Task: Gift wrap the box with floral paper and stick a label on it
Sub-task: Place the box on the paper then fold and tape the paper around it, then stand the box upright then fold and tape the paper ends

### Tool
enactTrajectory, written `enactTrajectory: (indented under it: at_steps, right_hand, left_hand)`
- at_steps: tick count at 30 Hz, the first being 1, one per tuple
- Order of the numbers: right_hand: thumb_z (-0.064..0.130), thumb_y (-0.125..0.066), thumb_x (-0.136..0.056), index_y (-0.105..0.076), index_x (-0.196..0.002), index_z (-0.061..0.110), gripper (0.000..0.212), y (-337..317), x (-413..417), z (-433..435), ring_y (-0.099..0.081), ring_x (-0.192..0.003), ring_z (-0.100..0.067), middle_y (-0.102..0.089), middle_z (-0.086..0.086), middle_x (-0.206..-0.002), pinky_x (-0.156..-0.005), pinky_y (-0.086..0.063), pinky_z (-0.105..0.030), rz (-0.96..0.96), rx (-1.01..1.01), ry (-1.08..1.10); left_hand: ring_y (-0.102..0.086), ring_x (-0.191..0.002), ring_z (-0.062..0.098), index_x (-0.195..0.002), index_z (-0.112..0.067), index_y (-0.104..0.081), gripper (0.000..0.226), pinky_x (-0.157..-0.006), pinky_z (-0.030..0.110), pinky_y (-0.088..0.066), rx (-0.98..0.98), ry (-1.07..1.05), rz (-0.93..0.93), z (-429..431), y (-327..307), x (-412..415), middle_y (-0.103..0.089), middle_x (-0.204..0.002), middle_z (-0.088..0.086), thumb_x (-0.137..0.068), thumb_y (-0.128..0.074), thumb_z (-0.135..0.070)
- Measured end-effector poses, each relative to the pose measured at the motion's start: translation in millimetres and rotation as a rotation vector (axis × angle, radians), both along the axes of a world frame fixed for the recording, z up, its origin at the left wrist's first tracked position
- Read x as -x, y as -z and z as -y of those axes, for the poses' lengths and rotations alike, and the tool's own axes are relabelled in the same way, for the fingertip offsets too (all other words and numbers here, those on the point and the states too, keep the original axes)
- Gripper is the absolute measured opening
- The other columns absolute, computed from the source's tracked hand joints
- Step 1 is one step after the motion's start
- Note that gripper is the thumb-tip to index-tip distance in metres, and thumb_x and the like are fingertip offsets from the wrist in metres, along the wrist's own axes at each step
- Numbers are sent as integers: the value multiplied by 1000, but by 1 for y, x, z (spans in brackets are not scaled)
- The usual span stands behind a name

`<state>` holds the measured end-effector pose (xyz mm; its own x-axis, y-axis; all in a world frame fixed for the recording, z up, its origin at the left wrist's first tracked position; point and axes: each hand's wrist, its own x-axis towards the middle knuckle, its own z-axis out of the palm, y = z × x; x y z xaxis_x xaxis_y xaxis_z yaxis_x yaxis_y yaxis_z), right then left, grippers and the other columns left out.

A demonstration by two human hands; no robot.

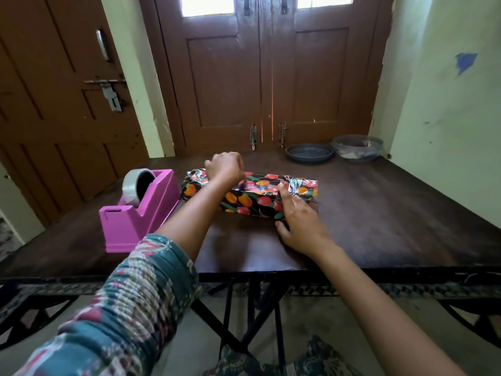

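One sleeve; left grip curled on one wrapped box, right grip pressing it, fingers spread.

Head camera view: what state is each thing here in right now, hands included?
box: lying flat on the table, wrapped in floral paper, end folds crumpled, no label visible.
left hand: curled over the box's left top; grip hidden.
right hand: fingers straight, pressed against the box's right part.
tape dispenser: upright, tape roll loaded.
grey dish: looks empty.
clear bowl: holds scraps.
double doors: closed.
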<state>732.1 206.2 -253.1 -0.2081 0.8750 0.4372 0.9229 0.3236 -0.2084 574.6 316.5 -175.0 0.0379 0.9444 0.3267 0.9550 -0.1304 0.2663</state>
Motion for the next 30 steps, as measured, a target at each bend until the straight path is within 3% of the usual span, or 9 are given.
enactTrajectory:
  at_steps: [4, 10, 12, 15, 19, 21, 24, 26, 30]
  right_hand:
    - [25, -52, -88, -22, -146, 12, 66, -6, -3, -1, -32, -135, -22, -37, -5, -147, -113, -18, -30, 31, -57, 7]
    - [32, -55, -74, -63, -111, 15, 41, -7, -19, -17, -58, -114, -31, -69, -9, -109, -101, -37, -50, 145, -245, 108]
    - [37, -47, -83, -61, -118, 18, 42, -11, -28, -21, -46, -127, -31, -60, -10, -126, -108, -26, -50, 151, -212, 176]
    - [50, -27, -97, -29, -145, 27, 53, -16, -40, -29, -2, -145, -24, -11, -8, -157, -114, 3, -43, 108, 5, 267]
    - [64, -20, -89, 11, -148, 19, 80, -20, -23, -29, 15, -143, -27, 19, -15, -154, -113, 7, -44, -615, 323, 285]
    - [61, -30, -91, 14, -147, 12, 86, -19, -11, -28, 8, -143, -31, 14, -17, -155, -115, 0, -47, -888, 431, 290]
    - [53, -48, -88, 18, -145, 13, 96, -13, 2, -32, -17, -141, -35, -6, -16, -156, -114, -20, -47, -1000, 604, 224]
    - [51, -55, -77, 17, -145, 18, 105, -10, 8, -34, -36, -132, -35, -23, -15, -152, -107, -34, -47, -1070, 679, 160]
    - [34, -59, -81, 4, -147, 24, 92, -21, 7, -34, -52, -117, -28, -43, -11, -139, -101, -43, -44, -1155, 548, 7]
  left_hand:
    - [-38, -131, 24, -134, -31, -43, 39, -106, 42, -24, 157, 101, -69, -16, 3, 19, -45, -141, 2, -95, -47, -33]
    - [-45, -124, 26, -127, -23, -53, 40, -108, 48, -21, 248, 111, -286, -11, -7, 17, -54, -131, 7, -98, -30, -36]
    - [-52, -114, 25, -123, -18, -57, 42, -100, 41, -33, 264, 100, -339, -4, -16, 19, -59, -124, 8, -98, -33, -40]
    - [-59, -94, 24, -111, -5, -62, 52, -79, 29, -44, 516, 165, -228, 10, -21, 24, -63, -108, 8, -97, -37, -49]
    - [-59, -62, 15, -82, -8, -63, 49, -58, 22, -47, 623, 221, 198, 26, -12, 22, -65, -77, 6, -94, -42, -51]
    - [-62, -81, 21, -104, -5, -62, 53, -69, 28, -50, 600, 224, 327, 31, -4, 19, -64, -96, 9, -94, -40, -52]
    - [-54, -116, 33, -131, -7, -48, 62, -90, 40, -47, 676, 189, 384, 45, 2, 5, -53, -129, 17, -95, -34, -56]
    - [-50, -121, 36, -134, -7, -45, 57, -96, 42, -44, 687, 188, 427, 51, 0, -3, -49, -134, 20, -97, -34, -48]
    - [-50, -62, 16, -85, -13, -52, 28, -53, 24, -40, 617, 210, 590, 54, -8, 0, -51, -75, 4, -96, -39, -35]
